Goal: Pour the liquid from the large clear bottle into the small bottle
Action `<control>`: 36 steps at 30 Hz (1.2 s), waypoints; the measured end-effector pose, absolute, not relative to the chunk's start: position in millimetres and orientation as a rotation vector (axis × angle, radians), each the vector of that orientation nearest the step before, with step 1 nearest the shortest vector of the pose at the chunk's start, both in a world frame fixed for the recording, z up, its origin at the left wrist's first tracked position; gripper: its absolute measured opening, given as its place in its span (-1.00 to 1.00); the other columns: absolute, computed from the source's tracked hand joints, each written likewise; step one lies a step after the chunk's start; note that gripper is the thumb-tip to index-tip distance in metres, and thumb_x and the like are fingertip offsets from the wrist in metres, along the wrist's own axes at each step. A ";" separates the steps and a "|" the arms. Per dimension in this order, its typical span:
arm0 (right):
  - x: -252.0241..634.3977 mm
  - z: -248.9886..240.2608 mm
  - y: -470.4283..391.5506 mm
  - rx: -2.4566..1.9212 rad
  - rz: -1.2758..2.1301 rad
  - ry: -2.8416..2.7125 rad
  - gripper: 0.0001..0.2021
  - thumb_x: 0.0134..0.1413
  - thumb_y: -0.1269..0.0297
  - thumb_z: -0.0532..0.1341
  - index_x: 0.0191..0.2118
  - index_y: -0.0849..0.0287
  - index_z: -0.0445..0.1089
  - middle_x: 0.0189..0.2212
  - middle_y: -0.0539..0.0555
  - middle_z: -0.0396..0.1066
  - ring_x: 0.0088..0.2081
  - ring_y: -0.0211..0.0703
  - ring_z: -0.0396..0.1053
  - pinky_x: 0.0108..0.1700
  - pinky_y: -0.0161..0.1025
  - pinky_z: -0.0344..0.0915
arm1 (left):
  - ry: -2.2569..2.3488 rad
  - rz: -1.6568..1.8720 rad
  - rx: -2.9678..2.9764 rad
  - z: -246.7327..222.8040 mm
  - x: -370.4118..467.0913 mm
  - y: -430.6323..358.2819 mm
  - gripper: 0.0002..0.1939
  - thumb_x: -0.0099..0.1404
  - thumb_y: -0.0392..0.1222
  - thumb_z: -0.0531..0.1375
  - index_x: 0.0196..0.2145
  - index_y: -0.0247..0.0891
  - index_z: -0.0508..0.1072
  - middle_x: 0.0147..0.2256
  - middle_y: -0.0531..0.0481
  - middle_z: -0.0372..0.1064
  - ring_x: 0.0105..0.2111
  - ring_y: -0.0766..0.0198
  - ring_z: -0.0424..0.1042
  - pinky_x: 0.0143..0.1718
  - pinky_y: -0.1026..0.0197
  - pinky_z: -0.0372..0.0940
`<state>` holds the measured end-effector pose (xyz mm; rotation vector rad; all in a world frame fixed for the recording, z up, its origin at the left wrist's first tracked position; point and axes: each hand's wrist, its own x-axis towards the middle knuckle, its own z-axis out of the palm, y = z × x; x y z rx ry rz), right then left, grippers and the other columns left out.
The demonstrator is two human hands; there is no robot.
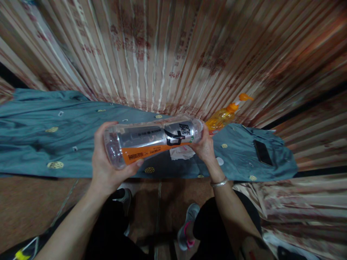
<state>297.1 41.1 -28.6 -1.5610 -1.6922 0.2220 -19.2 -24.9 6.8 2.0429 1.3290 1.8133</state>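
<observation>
The pump bottle [221,117] has its base hidden; small print on the clear bottle [154,138] is illegible.

left hand [104,164]: clear bottle [151,139], one end; right hand [204,146]: other end; phone [262,152] on cloth [78,126]

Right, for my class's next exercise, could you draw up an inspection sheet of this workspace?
Surface: teal cloth with yellow oval motifs, creased in places.
Job's things: clear bottle with a silver and orange label, held lying nearly sideways above the cloth.
Clutter: pump bottle with orange top, crumpled white paper, white disc, dark phone-like slab.
Grippers: bare left hand grasps the bottle's base end; bare right hand its neck end.
Cables: none certain; a yellow item with pale strands, lower left, is unclear.
Surroundings: pleated curtain behind, tiled floor below.
</observation>
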 end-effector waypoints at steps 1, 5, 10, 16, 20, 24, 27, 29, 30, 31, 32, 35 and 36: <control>295.9 -26.3 41.0 -1.562 0.217 -1.693 -0.01 -0.17 0.14 0.51 0.39 0.17 0.12 0.19 0.33 0.47 0.15 0.31 0.51 0.14 0.18 0.48 | 1.325 1.814 2.042 6.5 -19.1 -24.7 -0.07 0.05 0.25 0.42 0.32 -0.08 0.30 0.06 -0.11 0.37 -0.17 0.10 0.45 -0.21 0.01 0.48; 291.9 -19.0 40.7 -1.581 0.199 -1.706 -0.13 -0.16 0.16 0.49 0.32 0.15 0.23 0.12 0.27 0.53 0.07 0.28 0.56 0.06 0.09 0.52 | 1.333 1.807 2.035 4.8 -19.7 -24.5 -0.06 0.05 0.28 0.41 0.31 -0.07 0.30 0.10 -0.12 0.35 -0.11 0.06 0.46 -0.12 -0.03 0.47; 290.2 -18.5 42.9 -1.572 0.181 -1.727 -0.29 -0.13 0.17 0.45 0.21 0.11 0.36 0.05 0.20 0.58 0.04 0.25 0.57 0.03 0.05 0.52 | 1.337 1.788 2.030 5.3 -20.7 -25.9 -0.05 0.06 0.28 0.41 0.32 -0.07 0.28 0.08 -0.11 0.37 -0.12 0.06 0.47 -0.16 -0.01 0.47; 291.6 -24.6 45.4 -1.525 0.137 -1.737 -0.36 -0.08 0.15 0.41 0.18 0.15 0.39 0.03 0.23 0.58 0.11 0.25 0.52 0.08 0.07 0.49 | 1.334 1.810 2.110 7.9 -19.8 -25.6 -0.06 0.07 0.26 0.41 0.32 -0.12 0.29 0.08 -0.14 0.37 -0.12 0.07 0.46 -0.17 0.01 0.47; 292.5 -26.3 45.5 -1.564 0.134 -1.739 -0.36 -0.07 0.16 0.41 0.19 0.14 0.38 0.02 0.22 0.58 0.10 0.25 0.53 0.07 0.08 0.49 | 1.315 1.818 2.089 8.4 -18.9 -25.4 -0.05 0.06 0.26 0.42 0.32 -0.12 0.29 0.04 -0.12 0.38 -0.17 0.12 0.46 -0.22 0.05 0.47; 292.2 -27.1 45.8 -1.546 0.121 -1.745 -0.34 -0.06 0.13 0.43 0.19 0.13 0.37 0.02 0.23 0.57 0.09 0.26 0.53 0.06 0.08 0.50 | 1.332 1.834 2.052 8.2 -18.7 -25.7 -0.06 0.02 0.23 0.43 0.30 -0.08 0.32 0.05 -0.10 0.38 -0.15 0.10 0.46 -0.19 0.02 0.49; 291.6 -27.4 46.3 -1.554 0.126 -1.738 -0.34 -0.05 0.12 0.42 0.20 0.12 0.36 0.01 0.22 0.57 0.06 0.25 0.54 0.06 0.09 0.50 | 1.340 1.821 2.023 7.6 -18.7 -25.7 -0.06 0.00 0.22 0.44 0.29 -0.07 0.31 0.07 -0.10 0.37 -0.12 0.07 0.46 -0.16 -0.01 0.49; 291.3 -27.3 46.5 -1.558 0.143 -1.730 -0.34 -0.05 0.11 0.42 0.20 0.12 0.36 -0.01 0.21 0.58 0.04 0.25 0.55 0.05 0.10 0.50 | 1.338 1.805 2.019 7.4 -18.6 -25.7 -0.05 0.00 0.21 0.45 0.29 -0.09 0.30 0.07 -0.11 0.37 -0.12 0.08 0.46 -0.14 -0.02 0.48; 291.2 -27.1 46.5 -1.556 0.151 -1.728 -0.34 -0.05 0.10 0.42 0.20 0.13 0.35 -0.01 0.21 0.58 0.04 0.25 0.55 0.04 0.11 0.50 | 1.336 1.802 2.023 7.4 -18.6 -25.7 -0.04 0.00 0.21 0.45 0.30 -0.10 0.30 0.06 -0.10 0.37 -0.12 0.08 0.46 -0.13 -0.02 0.48; 291.1 -26.9 46.4 -1.553 0.156 -1.727 -0.34 -0.05 0.10 0.42 0.20 0.13 0.36 -0.01 0.21 0.57 0.04 0.25 0.55 0.04 0.11 0.50 | 1.333 1.799 2.029 7.5 -18.5 -25.7 -0.04 0.01 0.21 0.45 0.30 -0.10 0.29 0.05 -0.10 0.37 -0.13 0.09 0.45 -0.12 -0.02 0.48; 291.0 -26.6 46.2 -1.551 0.157 -1.726 -0.34 -0.06 0.10 0.42 0.19 0.13 0.36 -0.02 0.21 0.57 0.04 0.25 0.54 0.04 0.10 0.50 | 1.328 1.800 2.038 7.7 -18.6 -25.7 -0.04 0.02 0.21 0.45 0.31 -0.10 0.29 0.03 -0.09 0.38 -0.15 0.10 0.45 -0.12 -0.02 0.47; 290.6 -25.4 45.4 -1.558 0.145 -1.720 -0.36 -0.07 0.08 0.43 0.17 0.10 0.37 -0.02 0.18 0.58 0.03 0.23 0.55 0.03 0.06 0.51 | 1.321 1.812 2.063 8.2 -18.8 -25.8 -0.07 0.05 0.22 0.43 0.31 -0.09 0.30 0.03 -0.09 0.38 -0.16 0.10 0.46 -0.14 -0.01 0.48; 290.5 -25.0 45.1 -1.563 0.146 -1.720 -0.36 -0.06 0.08 0.43 0.17 0.09 0.37 -0.02 0.17 0.58 0.03 0.22 0.55 0.03 0.05 0.51 | 1.324 1.815 2.068 8.3 -18.9 -25.8 -0.07 0.06 0.22 0.43 0.31 -0.09 0.30 0.05 -0.10 0.37 -0.15 0.09 0.46 -0.15 -0.01 0.48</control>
